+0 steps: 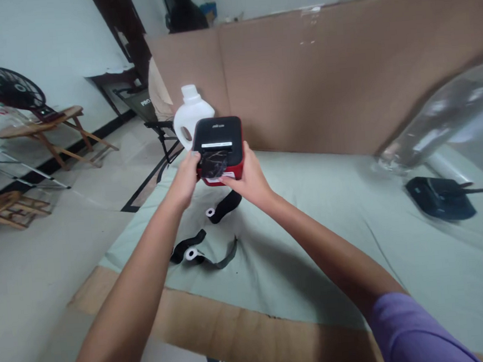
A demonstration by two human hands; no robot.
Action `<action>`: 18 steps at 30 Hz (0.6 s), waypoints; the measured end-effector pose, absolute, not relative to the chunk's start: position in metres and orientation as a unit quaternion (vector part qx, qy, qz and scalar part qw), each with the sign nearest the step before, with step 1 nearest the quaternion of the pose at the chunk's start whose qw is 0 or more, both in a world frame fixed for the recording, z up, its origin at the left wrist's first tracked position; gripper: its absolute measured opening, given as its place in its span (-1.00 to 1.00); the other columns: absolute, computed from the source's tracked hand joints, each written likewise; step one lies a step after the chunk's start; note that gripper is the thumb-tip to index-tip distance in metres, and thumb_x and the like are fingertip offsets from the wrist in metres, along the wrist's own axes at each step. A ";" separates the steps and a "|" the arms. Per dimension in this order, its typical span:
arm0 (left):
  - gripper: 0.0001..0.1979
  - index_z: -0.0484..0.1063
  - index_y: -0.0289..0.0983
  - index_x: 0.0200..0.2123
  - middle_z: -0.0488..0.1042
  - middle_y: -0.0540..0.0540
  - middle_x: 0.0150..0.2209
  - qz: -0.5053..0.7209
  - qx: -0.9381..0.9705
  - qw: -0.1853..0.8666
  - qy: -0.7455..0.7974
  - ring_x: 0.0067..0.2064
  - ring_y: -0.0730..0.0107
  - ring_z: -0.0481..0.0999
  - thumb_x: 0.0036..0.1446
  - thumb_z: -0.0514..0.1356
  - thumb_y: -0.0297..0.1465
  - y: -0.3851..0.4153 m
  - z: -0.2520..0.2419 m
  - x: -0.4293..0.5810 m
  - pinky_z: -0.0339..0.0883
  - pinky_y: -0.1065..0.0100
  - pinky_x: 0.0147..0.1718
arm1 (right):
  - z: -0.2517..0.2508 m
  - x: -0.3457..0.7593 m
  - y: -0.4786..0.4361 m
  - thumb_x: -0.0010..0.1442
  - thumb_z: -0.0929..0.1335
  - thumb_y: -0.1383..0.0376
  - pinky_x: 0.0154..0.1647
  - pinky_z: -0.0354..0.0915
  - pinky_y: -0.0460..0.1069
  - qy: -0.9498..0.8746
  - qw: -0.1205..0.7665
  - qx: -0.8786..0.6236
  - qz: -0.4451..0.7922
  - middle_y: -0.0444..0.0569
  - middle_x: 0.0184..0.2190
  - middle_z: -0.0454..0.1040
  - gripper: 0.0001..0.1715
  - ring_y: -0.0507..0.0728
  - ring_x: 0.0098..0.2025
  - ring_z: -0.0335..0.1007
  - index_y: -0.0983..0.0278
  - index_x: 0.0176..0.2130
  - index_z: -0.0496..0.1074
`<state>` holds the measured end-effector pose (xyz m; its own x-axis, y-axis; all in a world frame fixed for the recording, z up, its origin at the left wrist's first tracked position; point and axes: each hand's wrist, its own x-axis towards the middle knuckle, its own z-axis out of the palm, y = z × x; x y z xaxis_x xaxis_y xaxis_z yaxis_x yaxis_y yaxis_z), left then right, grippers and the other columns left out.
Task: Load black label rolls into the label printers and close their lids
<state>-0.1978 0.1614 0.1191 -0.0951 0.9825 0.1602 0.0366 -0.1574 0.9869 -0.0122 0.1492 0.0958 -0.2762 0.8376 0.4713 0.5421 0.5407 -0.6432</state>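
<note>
A small red and black label printer (pixel 220 132) is held up above the cloth, tilted so that its top faces me. My left hand (pixel 190 176) grips its left side, and my right hand (pixel 251 174) wraps the right side with the thumb along the lower front edge. A crumpled piece of shiny black film (pixel 214 164) lies over the printer's front, by the left thumb. Below the hands, a roll of black ribbon (pixel 225 206) with a white core lies on the cloth. Closer to me sits a second black roll (pixel 191 254), its loose strip curling right.
A white jug (pixel 192 112) stands behind the printer against a cardboard panel (pixel 300 81). Pale green cloth (pixel 310 198) covers the table. To the right are a dark flat base with a cable (pixel 439 196) and a clear plastic bag (pixel 441 115). A fan (pixel 10 87) stands far left.
</note>
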 end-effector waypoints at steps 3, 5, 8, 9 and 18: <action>-0.61 0.48 -0.20 0.12 0.57 -0.12 0.08 0.506 0.596 0.382 0.493 0.17 0.10 0.48 0.34 0.10 -0.18 0.126 0.110 -0.140 0.33 0.15 0.19 | 0.084 0.051 0.110 0.15 0.49 -0.06 0.39 0.08 0.36 -0.742 0.496 -0.428 0.140 0.18 0.38 0.20 0.24 0.43 0.40 0.10 0.16 0.49 -0.20; -0.56 0.43 -0.21 0.21 0.55 -0.16 0.13 0.450 0.649 0.355 0.501 0.21 0.05 0.46 0.37 0.06 -0.20 0.100 0.099 -0.103 0.25 0.10 0.25 | 0.068 0.091 0.076 0.11 0.51 -0.08 0.36 0.15 0.32 -0.723 0.520 -0.436 0.130 0.18 0.32 0.27 0.21 0.41 0.35 0.20 0.17 0.46 -0.08; -0.46 0.31 -0.26 0.34 0.57 -0.24 0.10 0.363 0.695 0.344 0.517 0.15 0.00 0.52 0.39 0.00 -0.21 0.062 0.082 -0.057 0.29 0.08 0.21 | 0.040 0.136 0.023 0.08 0.52 -0.10 0.32 0.20 0.36 -0.681 0.518 -0.501 0.132 0.21 0.28 0.31 0.16 0.45 0.31 0.25 0.17 0.43 0.03; -0.44 0.28 -0.28 0.36 0.58 -0.26 0.09 0.343 0.704 0.345 0.517 0.14 -0.01 0.53 0.39 -0.01 -0.21 0.052 0.076 -0.045 0.30 0.08 0.19 | 0.032 0.146 0.007 0.09 0.52 -0.09 0.29 0.22 0.38 -0.666 0.514 -0.523 0.137 0.21 0.27 0.32 0.15 0.46 0.30 0.26 0.17 0.43 0.02; -0.40 0.21 -0.33 0.41 0.52 -0.30 0.18 0.334 0.727 0.324 0.505 0.16 0.04 0.53 0.41 -0.09 -0.21 0.019 0.025 -0.021 0.34 0.13 0.17 | -0.001 0.167 -0.036 0.08 0.52 0.06 0.34 0.18 0.40 -0.653 0.487 -0.558 0.157 0.19 0.36 0.22 0.14 0.45 0.36 0.19 0.10 0.44 -0.04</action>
